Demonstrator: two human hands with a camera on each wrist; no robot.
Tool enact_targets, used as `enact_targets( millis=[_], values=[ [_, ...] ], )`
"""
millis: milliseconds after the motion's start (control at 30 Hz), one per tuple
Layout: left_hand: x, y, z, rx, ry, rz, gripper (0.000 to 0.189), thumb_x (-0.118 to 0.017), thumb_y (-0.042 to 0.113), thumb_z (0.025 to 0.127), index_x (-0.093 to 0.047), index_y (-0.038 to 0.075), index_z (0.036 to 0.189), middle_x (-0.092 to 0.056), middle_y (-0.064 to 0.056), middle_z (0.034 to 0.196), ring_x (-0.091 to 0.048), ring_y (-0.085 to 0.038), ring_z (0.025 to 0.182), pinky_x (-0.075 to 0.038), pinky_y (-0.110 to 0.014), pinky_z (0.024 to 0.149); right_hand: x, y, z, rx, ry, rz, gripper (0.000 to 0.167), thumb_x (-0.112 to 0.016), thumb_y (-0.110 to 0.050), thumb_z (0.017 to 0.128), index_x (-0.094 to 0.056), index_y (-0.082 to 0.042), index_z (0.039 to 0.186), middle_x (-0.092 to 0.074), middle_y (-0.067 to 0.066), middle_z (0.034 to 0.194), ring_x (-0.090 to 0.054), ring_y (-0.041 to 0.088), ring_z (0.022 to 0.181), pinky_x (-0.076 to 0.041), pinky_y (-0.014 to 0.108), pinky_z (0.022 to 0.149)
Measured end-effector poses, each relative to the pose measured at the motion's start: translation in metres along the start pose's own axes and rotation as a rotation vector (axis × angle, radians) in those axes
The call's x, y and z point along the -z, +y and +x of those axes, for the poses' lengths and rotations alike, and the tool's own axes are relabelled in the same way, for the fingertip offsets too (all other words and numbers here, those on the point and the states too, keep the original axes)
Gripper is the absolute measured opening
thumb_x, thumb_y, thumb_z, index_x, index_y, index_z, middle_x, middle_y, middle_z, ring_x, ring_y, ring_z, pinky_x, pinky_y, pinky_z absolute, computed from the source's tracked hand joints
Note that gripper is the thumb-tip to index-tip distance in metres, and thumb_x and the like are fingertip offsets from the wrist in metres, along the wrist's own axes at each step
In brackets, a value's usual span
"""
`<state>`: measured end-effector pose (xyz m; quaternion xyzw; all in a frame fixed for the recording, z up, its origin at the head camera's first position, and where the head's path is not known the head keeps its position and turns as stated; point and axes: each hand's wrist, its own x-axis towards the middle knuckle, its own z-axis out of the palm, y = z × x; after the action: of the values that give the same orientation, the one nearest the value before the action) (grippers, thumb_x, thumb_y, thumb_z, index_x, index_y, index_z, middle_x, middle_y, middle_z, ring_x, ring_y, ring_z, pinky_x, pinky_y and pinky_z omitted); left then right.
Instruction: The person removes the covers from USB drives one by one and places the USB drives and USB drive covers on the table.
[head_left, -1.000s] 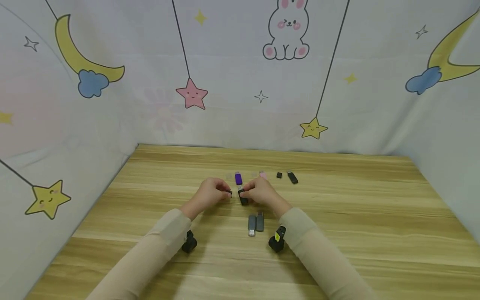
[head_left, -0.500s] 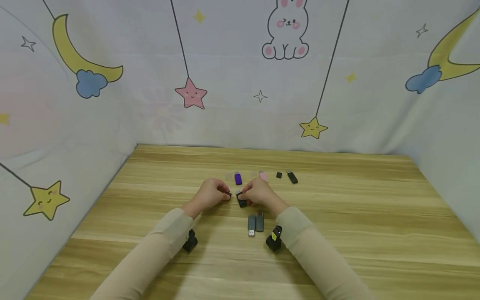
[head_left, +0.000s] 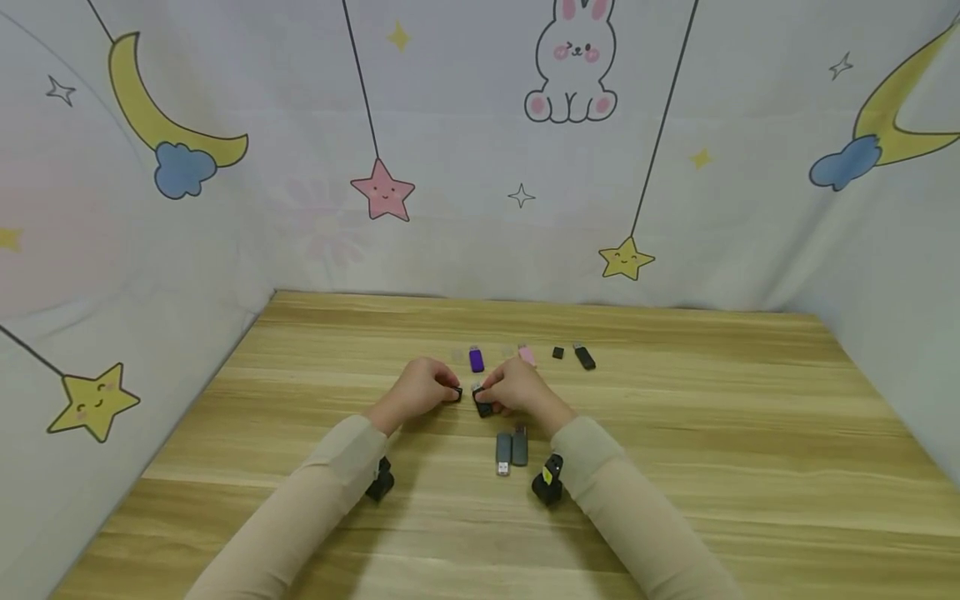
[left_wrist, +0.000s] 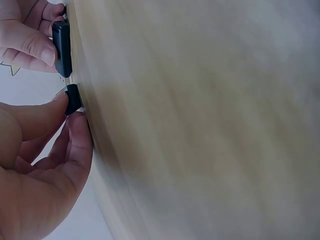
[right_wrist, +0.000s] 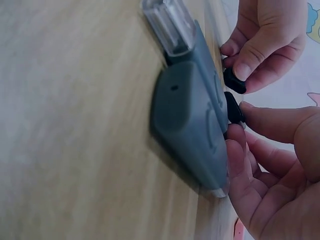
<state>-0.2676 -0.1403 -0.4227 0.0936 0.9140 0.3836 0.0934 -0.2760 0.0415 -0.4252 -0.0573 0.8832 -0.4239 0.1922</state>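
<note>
Between thumb and fingers my left hand (head_left: 418,387) pinches a small black USB cap (left_wrist: 73,99), low over the wooden table (head_left: 675,467). Just right of it, my right hand (head_left: 519,388) grips a black USB stick (head_left: 482,405) by its sides, its metal plug facing away from me. A narrow gap separates cap and stick in the left wrist view. Nearer to me lie two grey USB sticks, one (head_left: 503,452) with its plug toward me and the other (head_left: 520,447) with its plug away; both loom large in the right wrist view.
Behind the hands lie a purple USB stick (head_left: 476,360), a pink one (head_left: 527,355), a black one (head_left: 584,357) and a loose black cap (head_left: 558,352). Faint clear caps (head_left: 458,354) sit beside the coloured sticks. A printed white curtain (head_left: 465,242) borders the table.
Over the last second the right hand has drawn the black USB stick slightly toward me and to the left. The left hand with the cap has shifted only a little.
</note>
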Motion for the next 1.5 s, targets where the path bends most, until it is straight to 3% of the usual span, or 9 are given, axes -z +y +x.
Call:
enact_targets(
  millis=[900, 1100, 1267, 1500],
  values=[
    [0.002, 0.000, -0.002, -0.021, -0.051, 0.072, 0.016, -0.068, 0.007, 0.088, -0.073, -0.003, 0.100, -0.072, -0.014, 0.101, -0.063, -0.022, 0.095, -0.051, -0.038, 0.085, -0.001, 0.005, -0.004, 0.026, -0.009, 0.043, 0.016, -0.074, -0.016, 0.086, -0.072, -0.001, 0.093, -0.063, 0.005, 0.064, -0.058, 0.012, 0.056, -0.052, 0.025, 0.054],
    [0.002, -0.001, -0.002, -0.028, -0.048, 0.064, 0.023, -0.068, 0.012, 0.089, -0.071, -0.005, 0.105, -0.071, -0.015, 0.103, -0.062, -0.021, 0.091, -0.051, -0.037, 0.083, 0.005, 0.007, -0.009, 0.045, -0.033, 0.070, 0.029, -0.072, -0.019, 0.087, -0.069, 0.001, 0.108, -0.068, 0.008, 0.079, -0.064, 0.015, 0.068, -0.055, 0.029, 0.064],
    [0.001, 0.001, -0.004, -0.032, -0.041, 0.062, 0.032, -0.067, 0.016, 0.090, -0.067, -0.006, 0.113, -0.070, -0.013, 0.098, -0.062, -0.017, 0.082, -0.052, -0.032, 0.075, 0.012, 0.004, -0.019, 0.096, 0.014, 0.022, 0.033, -0.073, -0.021, 0.087, -0.069, -0.001, 0.112, -0.069, 0.009, 0.099, -0.064, 0.016, 0.082, -0.054, 0.030, 0.072],
    [0.000, 0.015, -0.014, -0.044, 0.013, 0.026, 0.036, -0.070, 0.014, 0.087, -0.065, -0.006, 0.117, -0.066, -0.008, 0.085, -0.058, -0.016, 0.072, -0.048, -0.026, 0.064, 0.026, 0.002, -0.034, 0.176, 0.040, -0.063, 0.033, -0.071, -0.023, 0.088, -0.069, -0.002, 0.113, -0.068, 0.006, 0.098, -0.061, 0.017, 0.086, -0.052, 0.032, 0.076]
  ],
)
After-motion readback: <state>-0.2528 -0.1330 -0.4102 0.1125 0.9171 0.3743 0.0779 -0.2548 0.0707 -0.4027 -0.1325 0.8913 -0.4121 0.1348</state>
